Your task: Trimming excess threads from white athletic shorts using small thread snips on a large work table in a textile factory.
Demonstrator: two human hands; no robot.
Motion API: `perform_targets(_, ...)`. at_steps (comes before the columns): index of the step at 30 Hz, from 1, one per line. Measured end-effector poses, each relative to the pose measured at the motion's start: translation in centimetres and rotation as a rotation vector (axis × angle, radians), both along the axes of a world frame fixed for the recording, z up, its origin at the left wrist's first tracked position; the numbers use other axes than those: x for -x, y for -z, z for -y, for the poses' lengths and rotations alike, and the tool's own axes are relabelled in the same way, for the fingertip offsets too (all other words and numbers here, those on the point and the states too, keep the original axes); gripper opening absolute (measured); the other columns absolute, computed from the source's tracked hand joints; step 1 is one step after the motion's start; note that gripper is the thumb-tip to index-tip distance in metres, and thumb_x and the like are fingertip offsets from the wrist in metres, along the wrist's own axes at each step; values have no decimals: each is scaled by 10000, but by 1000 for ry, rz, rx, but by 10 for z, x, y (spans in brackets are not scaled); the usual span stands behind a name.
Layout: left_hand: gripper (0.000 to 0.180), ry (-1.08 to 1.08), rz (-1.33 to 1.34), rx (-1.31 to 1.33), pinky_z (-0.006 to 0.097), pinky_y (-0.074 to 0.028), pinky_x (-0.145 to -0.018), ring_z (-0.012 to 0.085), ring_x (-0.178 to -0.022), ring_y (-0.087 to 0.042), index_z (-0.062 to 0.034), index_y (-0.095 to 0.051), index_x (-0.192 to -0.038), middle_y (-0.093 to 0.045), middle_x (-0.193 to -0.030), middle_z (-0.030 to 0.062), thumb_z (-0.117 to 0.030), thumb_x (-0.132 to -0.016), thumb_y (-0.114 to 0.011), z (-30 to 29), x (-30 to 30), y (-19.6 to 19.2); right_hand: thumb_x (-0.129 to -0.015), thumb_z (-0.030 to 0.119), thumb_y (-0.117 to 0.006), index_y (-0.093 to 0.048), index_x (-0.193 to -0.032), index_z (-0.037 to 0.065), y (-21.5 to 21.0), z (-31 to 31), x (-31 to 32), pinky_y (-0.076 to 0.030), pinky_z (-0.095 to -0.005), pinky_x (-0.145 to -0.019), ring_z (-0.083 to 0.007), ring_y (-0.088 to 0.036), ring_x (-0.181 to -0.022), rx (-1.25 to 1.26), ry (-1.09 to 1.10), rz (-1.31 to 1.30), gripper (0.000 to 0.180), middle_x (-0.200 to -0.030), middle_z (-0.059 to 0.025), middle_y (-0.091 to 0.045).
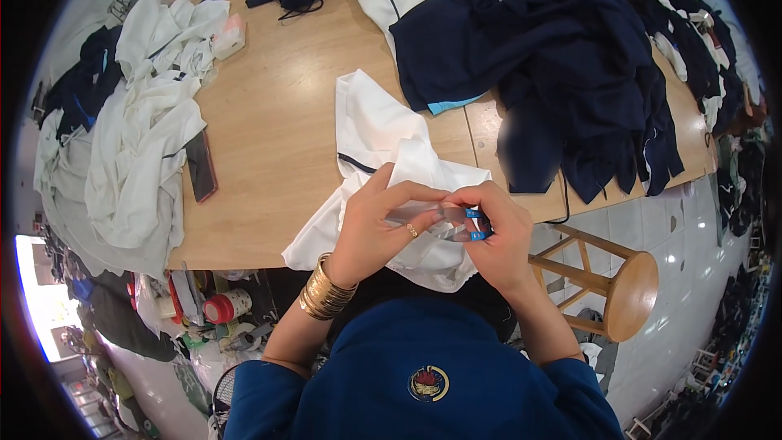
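A white garment (379,118) with a dark trim strip lies over the table's near edge, partly gathered in front of me. My left hand (381,224), wearing gold bangles and a ring, is closed, with its thumb and fingers pinching the white cloth. Close against it, my right hand (498,236) is closed around small metal thread snips (453,213) with blue parts. The blades point toward my left fingertips. What lies exactly between the fingertips is too small to make out.
Navy garments (529,49) heap over the table (269,114) at the far right. White garments (134,155) pile along its left side, beside a dark phone (200,166). A wooden stool (632,297) stands at right. Under the table's left part sits a red container (226,307) among bags.
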State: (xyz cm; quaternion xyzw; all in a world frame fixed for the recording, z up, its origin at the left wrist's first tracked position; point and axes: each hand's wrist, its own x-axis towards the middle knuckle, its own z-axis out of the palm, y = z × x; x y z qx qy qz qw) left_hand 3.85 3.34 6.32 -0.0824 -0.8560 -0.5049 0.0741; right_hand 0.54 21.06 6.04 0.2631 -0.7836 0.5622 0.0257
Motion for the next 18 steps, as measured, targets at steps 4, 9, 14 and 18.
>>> perform_targets(4,163,-14,25,-38,256,-455,-671,165,-761,-574,-65,-681,-923,-600,-806,45,-85,-762,-704,-3,-1,2,-686,-58,-643,-602,-893,52,-4,-9,-5,-455,-235,-565,-149,-593,-660,-12,11,58,238,-767,-46,-606)
perform_targets(9,87,-131,262,-403,218,-449,-676,85,-751,-576,-22,-666,-859,-649,-794,28,-96,-815,-678,1,1,4,-735,104,-710,-616,-909,75,-17,-18,-2,-412,-252,-591,-142,-563,-633,-241,105,69,199,-743,-23,-594)
perform_targets(14,111,-119,281,-387,206,-445,-687,64,-737,-569,-12,-662,-863,-667,-810,19,-117,-829,-675,2,2,-2,-755,350,-709,-624,-898,94,-7,-28,4,-281,-312,-646,-140,-492,-618,-479,38,-318,305,-699,12,-551)
perform_targets(18,120,-121,279,-382,204,-443,-684,62,-733,-566,-12,-662,-863,-666,-801,18,-125,-827,-679,1,2,-3,-745,364,-706,-626,-886,116,-8,-25,5,-281,-320,-642,-144,-462,-608,-564,79,-430,297,-664,17,-509)
